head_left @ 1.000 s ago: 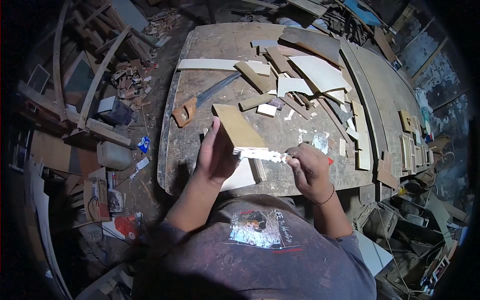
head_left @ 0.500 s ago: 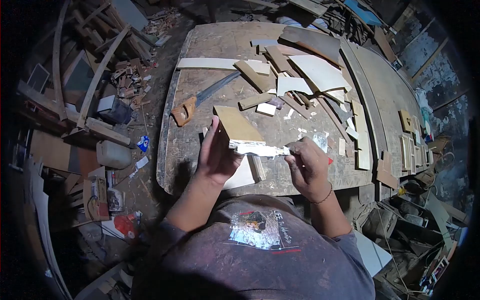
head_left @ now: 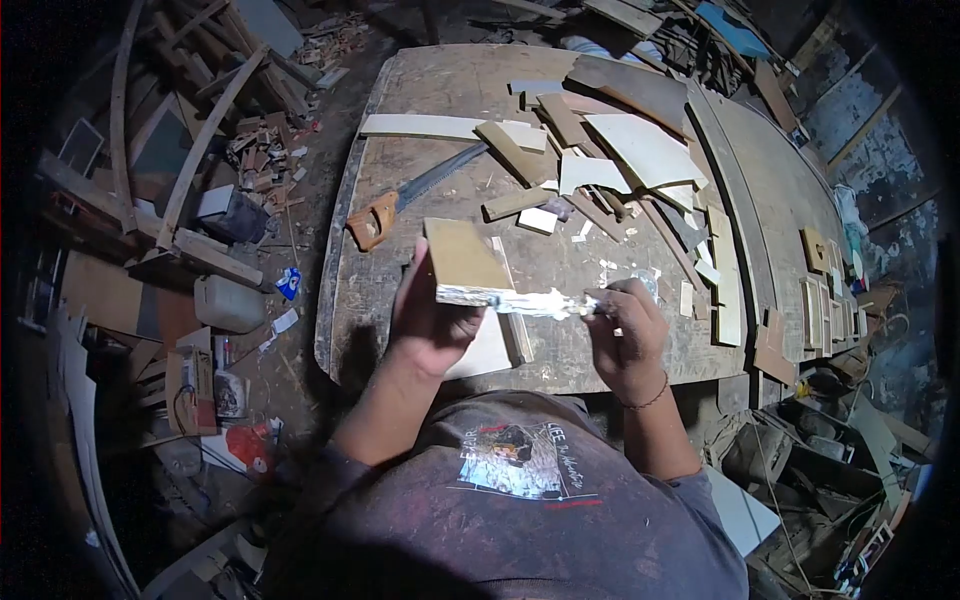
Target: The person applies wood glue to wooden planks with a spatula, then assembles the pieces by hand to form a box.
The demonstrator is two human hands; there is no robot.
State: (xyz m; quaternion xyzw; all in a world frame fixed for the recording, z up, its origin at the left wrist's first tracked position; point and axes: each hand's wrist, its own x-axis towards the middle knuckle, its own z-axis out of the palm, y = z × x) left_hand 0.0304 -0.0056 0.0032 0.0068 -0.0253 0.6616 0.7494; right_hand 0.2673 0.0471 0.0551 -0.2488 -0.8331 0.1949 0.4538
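My left hand (head_left: 432, 325) is closed around a short tan wooden board (head_left: 465, 262), held tilted above the workbench with its pale cut edge toward me. My right hand (head_left: 630, 335) pinches the end of a thin stick smeared with white paste (head_left: 545, 303). The stick's other end touches the right end of the board's near edge; its exact shape is hidden under the paste. Below both hands lies a white panel with wooden side strips (head_left: 483, 352), partly covered by my left hand and the board.
A handsaw (head_left: 400, 205) lies on the workbench (head_left: 345, 290) beyond my left hand. Offcuts, including a white board (head_left: 640, 150), are piled at the back and right. Small wooden frames (head_left: 825, 305) stand at far right. Scrap and a plastic jerrycan (head_left: 228, 303) crowd the floor at left.
My right hand and the pasted stick have shifted right along the board's edge. More of that edge now shows at its left. The board has moved slightly left in my left hand.
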